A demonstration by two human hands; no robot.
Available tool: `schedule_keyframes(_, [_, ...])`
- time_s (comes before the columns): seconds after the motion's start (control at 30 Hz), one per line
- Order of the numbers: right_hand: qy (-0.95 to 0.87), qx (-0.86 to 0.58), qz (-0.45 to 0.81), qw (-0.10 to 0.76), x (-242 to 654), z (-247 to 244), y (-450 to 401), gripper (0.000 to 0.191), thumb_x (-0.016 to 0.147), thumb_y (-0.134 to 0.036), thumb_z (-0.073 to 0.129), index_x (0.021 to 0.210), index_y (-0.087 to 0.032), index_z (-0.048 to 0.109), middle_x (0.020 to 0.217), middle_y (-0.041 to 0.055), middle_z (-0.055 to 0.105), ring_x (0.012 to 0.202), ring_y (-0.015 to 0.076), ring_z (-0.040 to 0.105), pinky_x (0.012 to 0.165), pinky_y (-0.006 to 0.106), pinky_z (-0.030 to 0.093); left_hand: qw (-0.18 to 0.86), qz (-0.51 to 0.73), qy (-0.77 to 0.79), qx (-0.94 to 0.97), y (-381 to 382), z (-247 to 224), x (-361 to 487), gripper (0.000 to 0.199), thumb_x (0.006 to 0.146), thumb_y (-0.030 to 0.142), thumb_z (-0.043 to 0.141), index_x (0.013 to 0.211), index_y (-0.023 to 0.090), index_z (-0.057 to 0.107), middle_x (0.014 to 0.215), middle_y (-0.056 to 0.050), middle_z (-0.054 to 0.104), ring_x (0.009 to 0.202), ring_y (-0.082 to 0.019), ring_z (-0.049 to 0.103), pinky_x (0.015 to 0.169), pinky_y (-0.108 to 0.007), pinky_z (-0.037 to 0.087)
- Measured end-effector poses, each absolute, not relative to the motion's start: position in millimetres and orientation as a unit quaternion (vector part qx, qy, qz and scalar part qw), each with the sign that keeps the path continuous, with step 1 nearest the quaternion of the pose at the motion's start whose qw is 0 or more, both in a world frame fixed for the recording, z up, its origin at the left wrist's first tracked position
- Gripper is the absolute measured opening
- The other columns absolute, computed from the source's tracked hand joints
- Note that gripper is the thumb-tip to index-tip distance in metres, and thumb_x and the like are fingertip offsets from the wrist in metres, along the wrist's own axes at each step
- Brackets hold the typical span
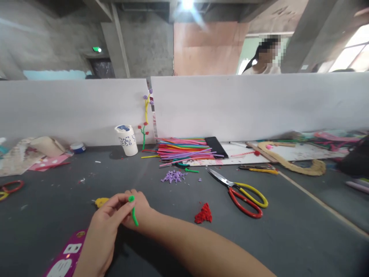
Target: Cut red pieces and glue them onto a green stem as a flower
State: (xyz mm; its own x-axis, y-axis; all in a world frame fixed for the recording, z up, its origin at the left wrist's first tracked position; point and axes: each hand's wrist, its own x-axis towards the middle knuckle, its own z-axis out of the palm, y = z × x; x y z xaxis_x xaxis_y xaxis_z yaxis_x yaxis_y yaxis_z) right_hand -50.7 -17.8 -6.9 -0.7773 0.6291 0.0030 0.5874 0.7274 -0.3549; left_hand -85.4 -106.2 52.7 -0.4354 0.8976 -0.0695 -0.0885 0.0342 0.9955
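Between the thumb and fingertips of my left hand (108,219) is a short green pipe cleaner (134,216) with a curled, round top; its tail hangs down over my right wrist. My right hand (140,204) lies behind it, reaching across from the right, its fingers mostly hidden by my left hand, so what they grip cannot be made out. Beyond my left fingers shows the yellow tip of a tool (101,202). A purple power strip (67,256) lies beside my left forearm. Purple cut pieces (173,176) and a red pile (203,214) rest on the dark table.
Large scissors (242,194) lie open at right. Behind are colored pipe cleaners (184,150), a phone (216,147), a white cup (127,141) and pliers (259,169). A white partition (216,107) spans the back; a person (263,61) is beyond it. Red-handled scissors (12,187) lie far left.
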Motion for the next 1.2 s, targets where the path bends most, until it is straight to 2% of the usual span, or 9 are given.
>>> schedule_keyframes(0.17, [-0.899, -0.345, 0.259, 0.071, -40, 14, -22, 0.03, 0.093, -0.031, 0.057, 0.119, -0.016, 0.055, 0.118, 0.0081, 0.058, 0.098, 0.0217, 0.061, 0.082, 0.042, 0.053, 0.43, 0.582, 0.609, 0.325, -113, 55, -83, 0.026, 0.049, 0.03, 0.079, 0.072, 0.021, 0.071, 0.076, 0.001, 0.072, 0.091, -0.023, 0.064, 0.066, -0.022, 0.05])
schedule_keyframes(0.3, [-0.845, -0.393, 0.326, 0.158, 22, 34, -22, 0.029, 0.092, -0.031, 0.057, 0.117, -0.016, 0.056, 0.115, 0.0073, 0.06, 0.095, 0.0205, 0.062, 0.079, 0.039, 0.054, 0.371, 0.605, 0.631, 0.312, -116, 54, -91, 0.023, 0.043, 0.027, 0.08, 0.064, 0.023, 0.07, 0.107, 0.001, 0.07, 0.113, -0.025, 0.056, 0.072, -0.018, 0.05])
schedule_keyframes(0.4, [-0.79, -0.424, 0.367, 0.248, 78, 46, -22, 0.031, 0.078, -0.026, 0.07, 0.104, -0.017, 0.055, 0.085, -0.0007, 0.064, 0.075, 0.0165, 0.061, 0.066, 0.03, 0.05, 0.423, 0.567, 0.63, 0.321, -115, 54, -86, 0.02, 0.046, 0.028, 0.08, 0.063, 0.023, 0.071, 0.126, 0.0, 0.064, 0.121, -0.025, 0.051, 0.08, -0.02, 0.049])
schedule_keyframes(0.57, [-0.693, -0.422, 0.468, 0.351, 149, 58, -31, 0.03, 0.062, -0.017, 0.072, 0.081, -0.021, 0.049, 0.068, -0.0069, 0.058, 0.062, 0.0115, 0.054, 0.056, 0.022, 0.039, 0.595, 0.434, 0.55, 0.395, -110, 59, -41, 0.015, 0.056, 0.027, 0.079, 0.065, 0.018, 0.071, 0.09, -0.008, 0.075, 0.09, -0.025, 0.066, 0.078, -0.029, 0.048])
schedule_keyframes(0.67, [-0.625, -0.384, 0.561, 0.384, 179, 59, -37, 0.025, 0.07, -0.032, 0.068, 0.083, -0.02, 0.051, 0.068, -0.0037, 0.06, 0.057, 0.0116, 0.055, 0.056, 0.024, 0.043, 0.606, 0.424, 0.524, 0.422, -107, 63, -9, 0.013, 0.063, 0.023, 0.075, 0.057, 0.018, 0.065, 0.073, -0.006, 0.073, 0.081, -0.021, 0.065, 0.07, -0.025, 0.045])
schedule_keyframes(0.77, [-0.547, -0.336, 0.639, 0.425, 199, 53, -39, 0.031, 0.082, -0.047, 0.051, 0.097, -0.02, 0.054, 0.079, 0.0011, 0.064, 0.067, 0.0134, 0.061, 0.066, 0.027, 0.048, 0.661, 0.46, 0.475, 0.355, -104, 62, 15, 0.012, 0.061, 0.022, 0.076, 0.061, 0.018, 0.065, 0.077, -0.007, 0.075, 0.074, -0.019, 0.065, 0.074, -0.028, 0.045])
schedule_keyframes(0.93, [-0.495, -0.266, 0.725, 0.397, 201, 35, -50, 0.051, 0.058, -0.038, 0.077, 0.102, -0.017, 0.062, 0.094, 0.006, 0.064, 0.076, 0.0172, 0.06, 0.061, 0.025, 0.046, 0.682, 0.465, 0.431, 0.365, -97, 51, 48, 0.007, 0.061, 0.019, 0.074, 0.061, 0.016, 0.068, 0.067, -0.003, 0.069, 0.067, -0.015, 0.06, 0.067, -0.024, 0.043])
schedule_keyframes(1.07, [-0.472, -0.28, 0.73, 0.407, 193, 26, -60, 0.037, 0.079, -0.047, 0.059, 0.098, -0.015, 0.065, 0.08, 0.0029, 0.061, 0.063, 0.011, 0.054, 0.053, 0.02, 0.039, 0.692, 0.436, 0.428, 0.384, -93, 48, 56, 0.008, 0.06, 0.019, 0.074, 0.058, 0.016, 0.066, 0.068, -0.002, 0.068, 0.068, -0.014, 0.058, 0.068, -0.024, 0.043])
schedule_keyframes(1.2, [-0.479, -0.305, 0.696, 0.439, 200, 36, -57, 0.029, 0.078, -0.043, 0.063, 0.087, -0.015, 0.065, 0.082, 0.0035, 0.063, 0.076, 0.0145, 0.058, 0.071, 0.025, 0.045, 0.662, 0.415, 0.462, 0.42, -86, 56, 43, 0.011, 0.06, 0.019, 0.074, 0.058, 0.017, 0.064, 0.082, -0.003, 0.07, 0.082, -0.017, 0.062, 0.073, -0.024, 0.044])
